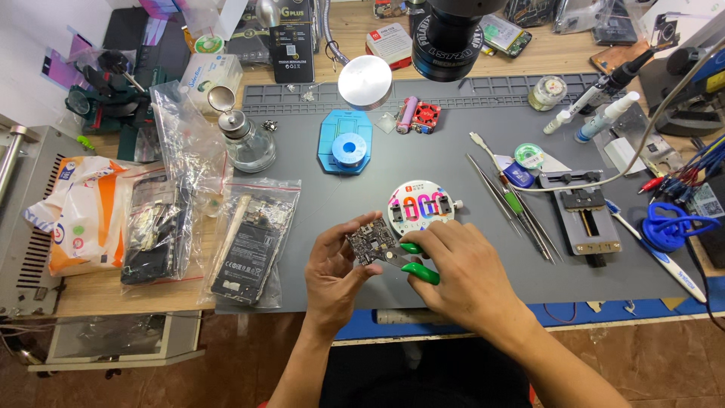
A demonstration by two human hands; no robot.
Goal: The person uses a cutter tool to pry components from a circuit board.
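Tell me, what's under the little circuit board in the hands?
Green-handled cutters in the right hand poke beneath the circuit board; their tips are hidden. The left hand supports it.

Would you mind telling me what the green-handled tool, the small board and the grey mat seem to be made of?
The cutters in the right hand look like bare metal with glossy green plastic or rubber grips. The circuit board in the left hand looks like dark laminate studded with small metal parts. The work mat looks like matte grey silicone or rubber, with moulded compartments.
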